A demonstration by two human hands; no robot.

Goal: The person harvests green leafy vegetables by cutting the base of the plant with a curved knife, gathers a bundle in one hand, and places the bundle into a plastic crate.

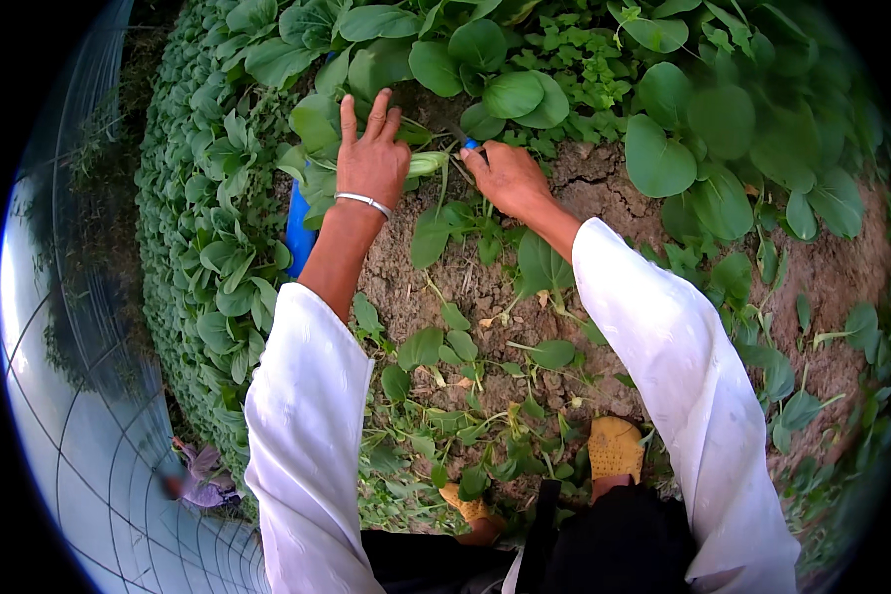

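Observation:
My left hand, with a pale band at the wrist, lies over a bok choy. The plant's pale green stalk end sticks out on the right of the palm, and its leaves spread out on the left. Several of the fingers stretch forward among leaves; the thumb is hidden beneath. Just right of the stalk, my right hand is closed round the blue handle of a cutting tool. Its thin dark blade points forward-left into the leaves, partly hidden by them.
Dense leafy greens fill the left side, and large-leaved plants stand front right. A blue object shows beside my left forearm. Loose leaves lie on cracked soil before my yellow shoes. Another person is at the lower left, near sheeting.

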